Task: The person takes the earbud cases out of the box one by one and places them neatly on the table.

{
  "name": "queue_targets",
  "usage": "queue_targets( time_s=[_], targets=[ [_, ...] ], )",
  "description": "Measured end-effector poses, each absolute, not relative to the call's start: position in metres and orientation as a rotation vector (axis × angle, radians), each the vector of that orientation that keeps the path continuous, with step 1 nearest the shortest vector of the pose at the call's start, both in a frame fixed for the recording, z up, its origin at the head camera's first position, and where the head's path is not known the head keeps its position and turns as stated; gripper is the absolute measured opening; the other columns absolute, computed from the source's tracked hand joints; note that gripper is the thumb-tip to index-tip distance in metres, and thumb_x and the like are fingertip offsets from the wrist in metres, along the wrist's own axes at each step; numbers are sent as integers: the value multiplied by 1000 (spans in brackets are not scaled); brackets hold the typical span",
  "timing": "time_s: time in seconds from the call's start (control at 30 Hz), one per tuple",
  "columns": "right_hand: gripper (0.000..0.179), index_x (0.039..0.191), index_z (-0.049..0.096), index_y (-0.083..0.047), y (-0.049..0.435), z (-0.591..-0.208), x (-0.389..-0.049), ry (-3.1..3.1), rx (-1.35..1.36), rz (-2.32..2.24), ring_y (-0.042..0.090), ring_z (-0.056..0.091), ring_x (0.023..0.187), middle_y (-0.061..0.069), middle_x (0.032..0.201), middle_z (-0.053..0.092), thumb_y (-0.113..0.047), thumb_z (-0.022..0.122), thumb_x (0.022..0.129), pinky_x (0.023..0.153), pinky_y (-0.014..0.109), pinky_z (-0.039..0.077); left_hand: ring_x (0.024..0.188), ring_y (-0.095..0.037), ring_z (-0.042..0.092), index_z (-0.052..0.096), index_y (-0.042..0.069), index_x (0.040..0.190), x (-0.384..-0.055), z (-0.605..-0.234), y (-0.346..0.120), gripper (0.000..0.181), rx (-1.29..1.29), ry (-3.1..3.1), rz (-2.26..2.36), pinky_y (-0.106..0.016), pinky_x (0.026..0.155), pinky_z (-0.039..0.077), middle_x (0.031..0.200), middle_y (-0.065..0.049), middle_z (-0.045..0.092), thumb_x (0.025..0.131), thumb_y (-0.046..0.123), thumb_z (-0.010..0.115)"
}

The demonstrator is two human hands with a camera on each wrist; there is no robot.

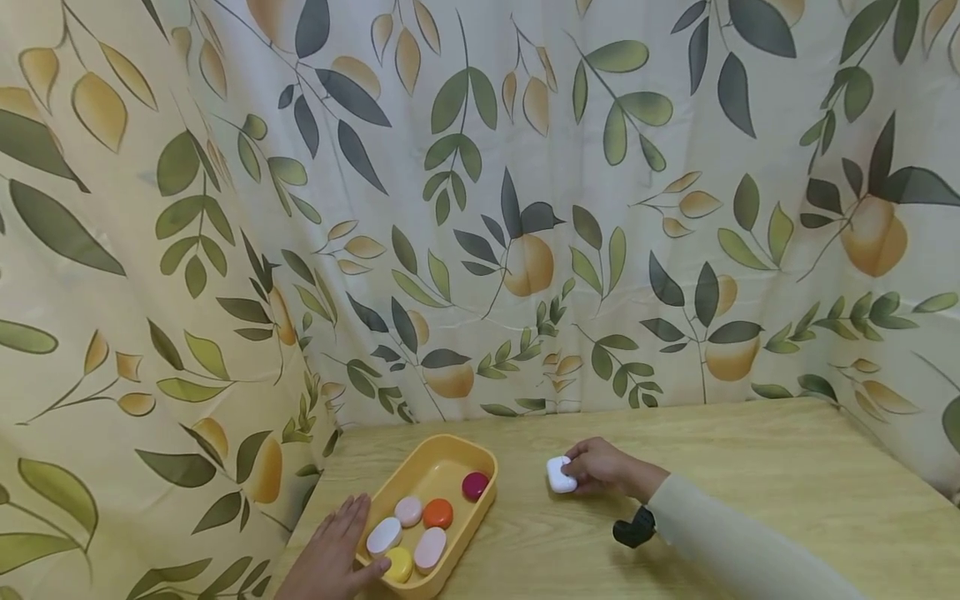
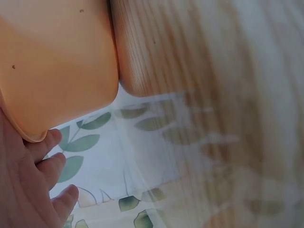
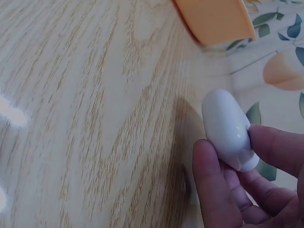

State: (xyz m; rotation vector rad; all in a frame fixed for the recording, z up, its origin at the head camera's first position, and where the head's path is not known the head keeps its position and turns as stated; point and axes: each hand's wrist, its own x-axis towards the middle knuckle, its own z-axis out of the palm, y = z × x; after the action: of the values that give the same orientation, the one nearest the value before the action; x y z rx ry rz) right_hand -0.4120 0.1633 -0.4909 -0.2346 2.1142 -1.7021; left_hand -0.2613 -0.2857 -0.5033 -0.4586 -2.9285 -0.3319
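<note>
My right hand point(image 1: 603, 467) pinches a small white rounded case point(image 1: 561, 474) between thumb and fingers, to the right of the yellow tray point(image 1: 483, 521). In the right wrist view the case point(image 3: 225, 126) appears smooth and oval, its lower part covered by fingers. My left hand point(image 1: 333, 554) rests at the tray's near left corner, fingers fairly straight along the outside and thumb over the rim. Inside the tray lie several smooth rounded pieces: dark red point(image 1: 475, 486), orange point(image 1: 438, 513), yellow point(image 1: 399, 565), white point(image 1: 384, 537) and pale pink point(image 1: 431, 550).
Both tray and hands are at a light wood-grain table point(image 1: 720, 475). A leaf-and-fruit patterned curtain point(image 1: 495, 333) hangs behind it and along the left side. A black strap-like device point(image 1: 634, 528) sits below the right wrist.
</note>
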Motion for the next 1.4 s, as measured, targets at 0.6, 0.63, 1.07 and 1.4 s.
queue_targets(
  time_s=[0.6, 0.63, 1.07, 1.4],
  targets=[
    [17, 100, 59, 10, 159, -489, -409, 2269, -203, -1585, 22, 63, 73, 14, 91, 62, 2, 68, 87, 64, 37, 57, 139, -41, 30, 34, -8, 147, -261, -501, -283, 87, -496, -2916, -339, -61, 107, 25, 151, -22, 35, 92, 56, 57],
    [17, 99, 60, 9, 159, -489, -409, 2282, -193, -1572, 22, 63, 73, 14, 91, 61, 2, 68, 87, 64, 37, 57, 138, -41, 30, 34, -8, 147, -261, -502, -283, 87, -495, -2915, -340, -61, 107, 25, 150, -22, 35, 92, 56, 57],
    [13, 95, 64, 7, 158, -488, -413, 2390, -207, -1465, 22, 63, 71, 12, 87, 62, 1, 70, 85, 62, 37, 58, 139, -40, 29, 34, -8, 147, -261, -500, -281, 87, -459, -2938, -340, -60, 108, 25, 151, -21, 35, 93, 56, 56],
    [11, 94, 64, 5, 155, -488, -411, 2471, -193, -1352, 20, 60, 68, 10, 81, 60, 1, 70, 85, 59, 35, 57, 139, -41, 30, 33, -8, 147, -260, -502, -282, 86, -470, -2930, -337, -60, 108, 25, 151, -22, 35, 93, 55, 56]
  ],
)
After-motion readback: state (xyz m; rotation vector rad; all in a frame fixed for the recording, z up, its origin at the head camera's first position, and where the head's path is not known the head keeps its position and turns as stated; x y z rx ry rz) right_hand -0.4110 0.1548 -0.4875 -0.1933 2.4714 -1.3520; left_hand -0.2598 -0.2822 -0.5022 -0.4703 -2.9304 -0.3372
